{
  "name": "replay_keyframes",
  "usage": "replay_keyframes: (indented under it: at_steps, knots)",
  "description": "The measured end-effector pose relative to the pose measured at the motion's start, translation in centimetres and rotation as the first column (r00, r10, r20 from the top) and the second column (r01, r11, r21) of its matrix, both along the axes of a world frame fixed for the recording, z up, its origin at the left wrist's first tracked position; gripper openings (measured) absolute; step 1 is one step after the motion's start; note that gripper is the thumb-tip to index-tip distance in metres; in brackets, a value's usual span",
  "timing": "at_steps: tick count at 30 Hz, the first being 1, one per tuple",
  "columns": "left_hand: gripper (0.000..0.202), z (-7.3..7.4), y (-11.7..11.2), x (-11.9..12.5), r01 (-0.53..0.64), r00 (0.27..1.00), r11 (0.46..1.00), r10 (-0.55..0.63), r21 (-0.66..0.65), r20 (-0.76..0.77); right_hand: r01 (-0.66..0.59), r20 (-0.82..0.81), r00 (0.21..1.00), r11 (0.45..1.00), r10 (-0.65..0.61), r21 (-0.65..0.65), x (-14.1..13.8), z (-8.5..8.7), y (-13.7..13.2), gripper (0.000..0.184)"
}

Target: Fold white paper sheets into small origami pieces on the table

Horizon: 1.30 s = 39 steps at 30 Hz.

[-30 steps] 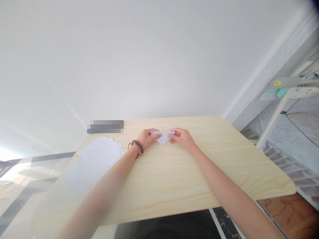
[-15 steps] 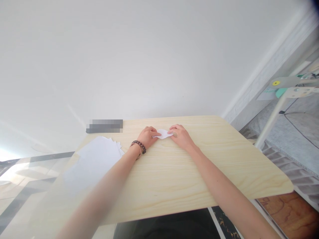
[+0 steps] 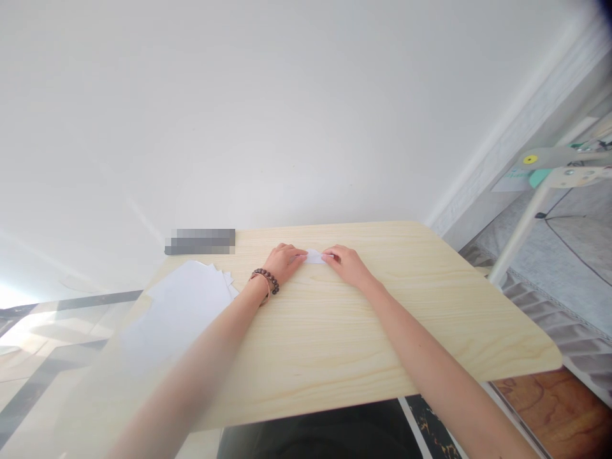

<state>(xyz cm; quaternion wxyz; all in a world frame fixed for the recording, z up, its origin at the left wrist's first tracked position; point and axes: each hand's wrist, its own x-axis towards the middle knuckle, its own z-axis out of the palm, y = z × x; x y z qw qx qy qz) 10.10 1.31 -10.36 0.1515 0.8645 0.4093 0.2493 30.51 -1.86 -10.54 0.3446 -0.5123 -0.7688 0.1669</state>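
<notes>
A small folded piece of white paper (image 3: pixel 315 257) lies flat on the light wooden table (image 3: pixel 335 344), near its far edge. My left hand (image 3: pixel 283 262), with a dark bead bracelet on the wrist, presses its fingertips on the paper's left end. My right hand (image 3: pixel 347 264) presses down on the paper's right end with curled fingers. Both hands cover most of the paper; only a narrow strip shows between them.
A loose stack of white sheets (image 3: pixel 184 305) lies at the table's left side. A dark blurred bar (image 3: pixel 199 241) sits at the far left edge by the white wall. A white metal stand (image 3: pixel 530 210) rises to the right of the table.
The paper has been folded smaller and pushed flat on the table. Both hands moved slightly away from me and closer together over it.
</notes>
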Motion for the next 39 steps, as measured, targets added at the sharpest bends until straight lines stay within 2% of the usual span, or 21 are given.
replay_keyframes:
  at_steps: [7,14,21,28,34,39]
  knots:
    - [0.033,-0.4,-0.1,0.2,-0.088,0.995,0.994,0.091,0.062,-0.044,0.076,-0.019,0.997,0.996,-0.077,-0.047,0.0,-0.4,0.2,0.021]
    - [0.031,-0.5,0.0,0.2,-0.136,0.989,0.989,0.139,0.057,-0.046,0.087,0.000,0.996,0.996,-0.087,0.025,0.0,-0.6,0.3,0.018]
    - [0.024,-0.7,0.2,0.1,-0.198,0.978,0.976,0.203,0.094,-0.046,0.158,0.027,0.987,0.987,-0.158,0.011,-0.2,-1.2,0.6,0.021]
    - [0.026,-0.8,0.1,0.3,-0.104,0.991,0.987,0.114,0.123,-0.070,0.170,0.065,0.983,0.985,-0.170,0.011,-0.4,-1.1,0.4,0.021]
    - [0.032,-1.0,0.2,0.0,-0.096,0.992,0.986,0.106,0.134,-0.071,0.147,0.145,0.977,0.987,-0.156,0.072,-0.5,-1.1,0.2,0.029]
    - [0.024,-0.8,0.2,0.0,-0.050,0.998,0.993,0.054,0.102,-0.037,0.125,0.100,0.987,0.992,-0.128,0.037,-0.4,-1.1,0.3,0.023]
